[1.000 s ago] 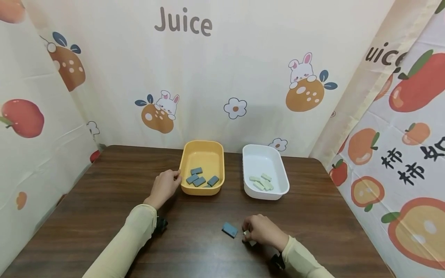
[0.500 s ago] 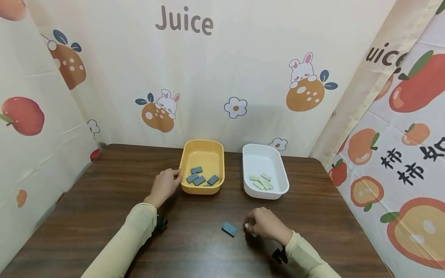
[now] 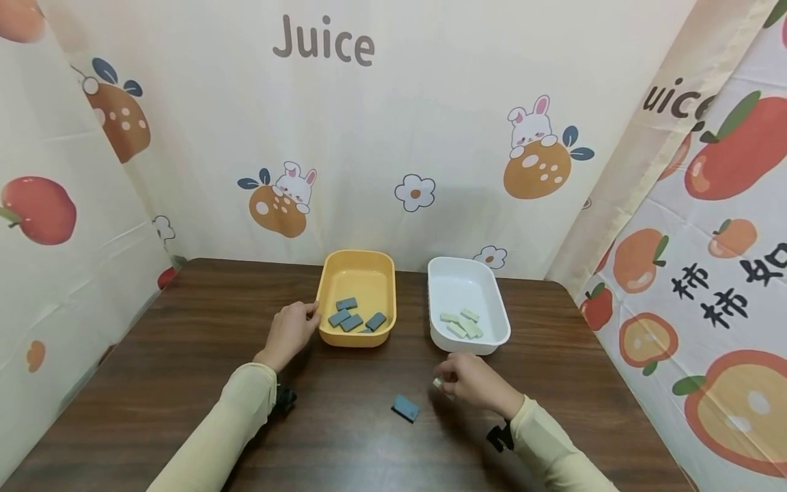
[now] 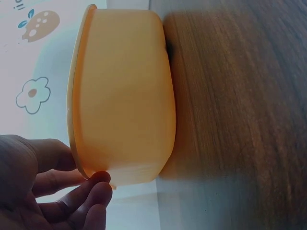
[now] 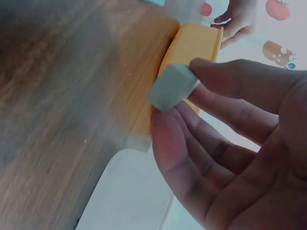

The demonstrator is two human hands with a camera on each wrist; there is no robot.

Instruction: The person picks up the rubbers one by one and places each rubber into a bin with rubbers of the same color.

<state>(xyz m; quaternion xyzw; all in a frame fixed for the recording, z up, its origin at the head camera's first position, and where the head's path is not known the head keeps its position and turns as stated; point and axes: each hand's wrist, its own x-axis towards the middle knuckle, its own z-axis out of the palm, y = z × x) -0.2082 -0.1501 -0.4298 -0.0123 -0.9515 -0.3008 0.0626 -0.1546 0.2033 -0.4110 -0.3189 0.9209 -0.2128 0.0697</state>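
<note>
My right hand pinches a small pale green block between thumb and fingertips, held above the table in front of the white bin. My left hand grips the rim of the yellow bin at its left side; the left wrist view shows fingers at the rim's corner. Inside that bin lie several blue-grey blocks. The white bin holds several pale green blocks. One blue block lies on the table, left of my right hand.
Both bins stand side by side near the back edge of the dark wood table, with a gap between them. A printed curtain hangs behind the table and along both sides.
My right hand has lifted the pale green block off the table and carried it forward, toward the white bin. The left hand has stayed at the yellow bin's rim.
</note>
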